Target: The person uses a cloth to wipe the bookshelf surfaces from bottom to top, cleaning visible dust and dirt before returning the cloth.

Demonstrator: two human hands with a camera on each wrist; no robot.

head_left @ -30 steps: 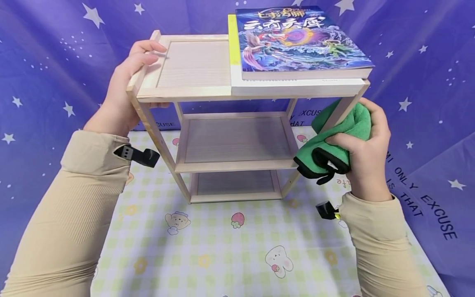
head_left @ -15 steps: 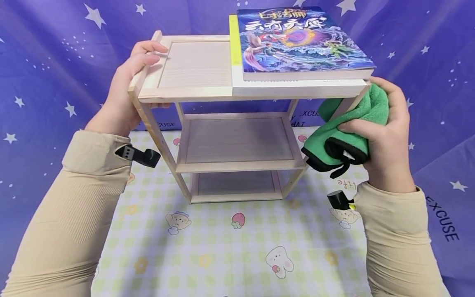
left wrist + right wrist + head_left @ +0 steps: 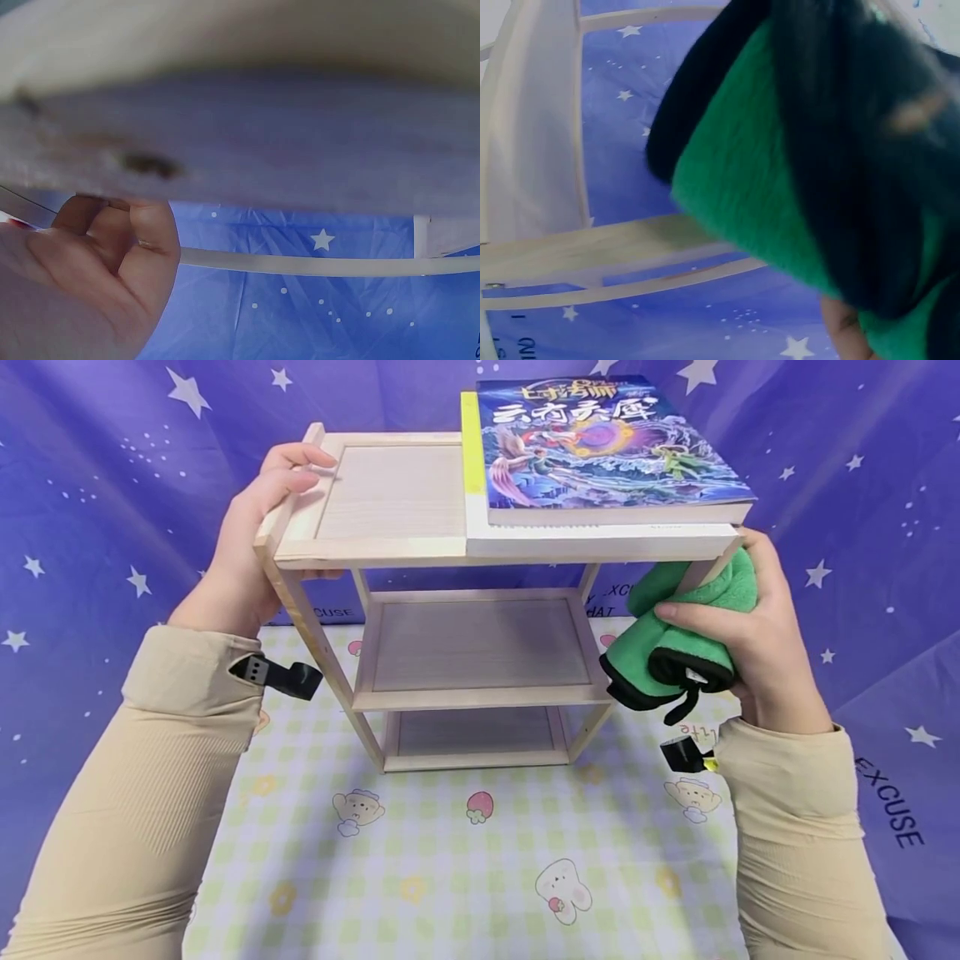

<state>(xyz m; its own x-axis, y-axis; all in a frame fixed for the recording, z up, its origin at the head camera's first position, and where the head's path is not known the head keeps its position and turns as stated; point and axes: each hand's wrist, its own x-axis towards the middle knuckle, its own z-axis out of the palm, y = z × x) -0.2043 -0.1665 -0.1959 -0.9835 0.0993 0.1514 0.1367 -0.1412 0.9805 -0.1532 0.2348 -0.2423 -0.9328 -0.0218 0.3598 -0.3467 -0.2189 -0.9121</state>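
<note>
A pale wooden three-tier shelf (image 3: 480, 697) stands upright in the head view. My left hand (image 3: 258, 514) grips the left end of its top board, thumb and fingers over the edge. In the left wrist view the curled fingers (image 3: 146, 240) show beneath the blurred board. My right hand (image 3: 768, 635) holds a folded green cloth (image 3: 637, 664) with black trim, wrapped around the front right leg just under the top board. The cloth (image 3: 742, 172) fills much of the right wrist view and lies against the wooden leg (image 3: 592, 247).
Two stacked books lie on the right of the top board: a blue illustrated book (image 3: 600, 452) over a white one with a yellow strip (image 3: 472, 443). A checked tablecloth (image 3: 450, 852) with cartoon prints lies below. Blue star-patterned fabric (image 3: 112, 468) hangs behind and at both sides.
My right hand with the green cloth has moved up along the front right leg, outward and then slightly back in. The left hand keeps its grip on the shelf.
</note>
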